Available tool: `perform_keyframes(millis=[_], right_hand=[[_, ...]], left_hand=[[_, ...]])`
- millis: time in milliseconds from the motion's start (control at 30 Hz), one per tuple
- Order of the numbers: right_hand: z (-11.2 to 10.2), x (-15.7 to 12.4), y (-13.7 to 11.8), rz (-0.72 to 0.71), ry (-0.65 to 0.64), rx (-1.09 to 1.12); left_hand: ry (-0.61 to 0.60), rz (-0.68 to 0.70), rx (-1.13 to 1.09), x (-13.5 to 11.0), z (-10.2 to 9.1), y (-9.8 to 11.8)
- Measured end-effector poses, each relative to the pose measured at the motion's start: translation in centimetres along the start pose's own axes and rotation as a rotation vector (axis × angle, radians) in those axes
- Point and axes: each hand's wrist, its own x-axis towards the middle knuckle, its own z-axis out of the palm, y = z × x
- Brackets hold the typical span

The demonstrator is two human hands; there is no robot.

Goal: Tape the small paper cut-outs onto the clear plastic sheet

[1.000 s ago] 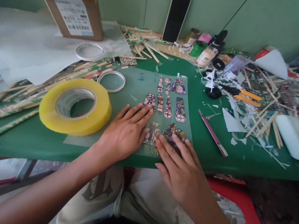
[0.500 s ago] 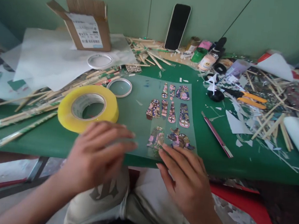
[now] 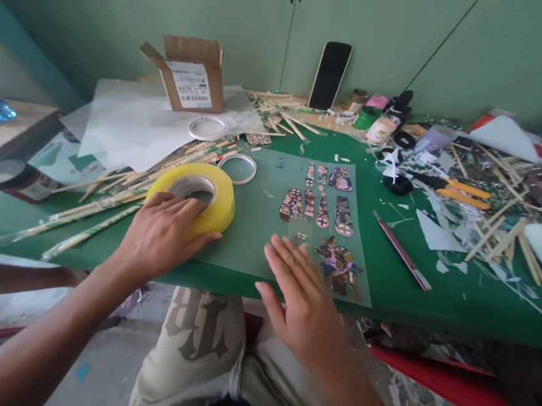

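My left hand (image 3: 163, 235) is closed over the near side of a big yellow tape roll (image 3: 210, 192) lying flat on the green table (image 3: 455, 299). My right hand (image 3: 301, 293) lies flat with fingers stretched out on the near edge of a clear plastic sheet (image 3: 255, 220). Several small colourful cut-out pieces (image 3: 320, 200) sit on that sheet, just beyond my right fingertips; one is partly hidden under them.
A red-handled craft knife (image 3: 401, 251) lies right of the sheet. Two thin tape rings (image 3: 240, 168) and bamboo sticks (image 3: 111, 200) lie left and behind. A cardboard box (image 3: 191, 75), a leaning phone (image 3: 330, 75), small jars, orange-handled pliers (image 3: 460, 190) and paper scraps crowd the back and right.
My left hand left the sheet, swung left and took hold of the yellow tape roll. My right hand stayed on the sheet's near edge. The view tilted up and left.
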Motion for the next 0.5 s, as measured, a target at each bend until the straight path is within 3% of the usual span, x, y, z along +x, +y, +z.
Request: perform_keyframes(millis=[133,233,333,500], right_hand=[[-0.7,5.2,-0.5,0.041,0.107,0.273],[-0.7,8.1,-1.2,0.009,0.07,0.36],[-0.6,8.5,-2.0,0.004,0.056,0.365],[-0.2,6.5,-3.4,-0.019,0.22,0.27]], left_hand=[[0.169,-0.072,-0.297,-1.9,-0.4,0.1],[0.226,-0.022,-0.511,-3.1,-0.3,1.0],[0.247,0.003,-0.602,-3.7,-0.1,2.0],[0.299,-0.005,-0.636,-4.0,0.2,2.9]])
